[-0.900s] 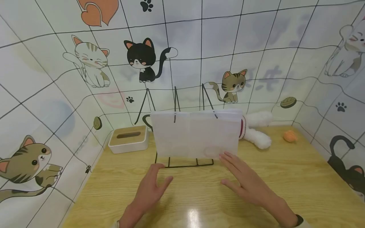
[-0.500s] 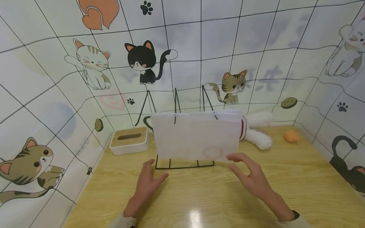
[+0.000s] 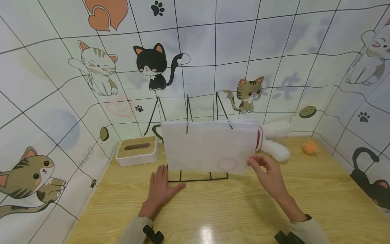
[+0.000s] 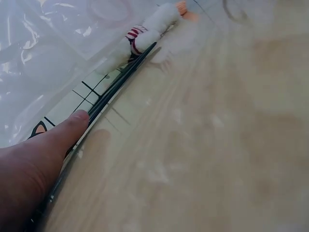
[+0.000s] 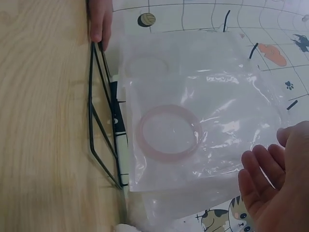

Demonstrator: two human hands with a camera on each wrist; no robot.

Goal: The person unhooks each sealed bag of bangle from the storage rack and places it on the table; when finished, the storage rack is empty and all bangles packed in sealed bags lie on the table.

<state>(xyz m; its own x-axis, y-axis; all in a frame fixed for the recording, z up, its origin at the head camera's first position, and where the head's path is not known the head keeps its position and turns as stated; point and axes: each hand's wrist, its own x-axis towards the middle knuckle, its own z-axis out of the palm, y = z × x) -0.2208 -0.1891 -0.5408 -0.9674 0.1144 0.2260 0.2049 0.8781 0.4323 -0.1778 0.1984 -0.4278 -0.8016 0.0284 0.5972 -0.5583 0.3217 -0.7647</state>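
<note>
Overlapping clear plastic bags (image 3: 182, 145) hang on a black wire rack (image 3: 198, 180). A pale pink ring (image 5: 169, 157) shows inside the front bag in the right wrist view, and a fainter one behind it. My left hand (image 3: 160, 189) rests at the rack's lower left corner, fingers straight and thumb out along the front wire. The left wrist view shows a fingertip (image 4: 79, 116) against the dark wire. At the bags' right edge is my right hand (image 3: 269, 174), its fingers loosely bent and fingertips overlapping the edge. In its wrist view nothing shows between those fingers.
A white tissue box with a wooden lid (image 3: 137, 151) stands left of the rack. Behind the bags on the right lies a white plush toy (image 3: 275, 150), with an orange ball (image 3: 309, 147) further right. A cat-patterned wall (image 3: 198, 44) closes off the back.
My left hand has moved forward and flattened beside the rack's corner. My right hand has moved right and up from the bags' lower edge to their right side, its fingers bending more.
</note>
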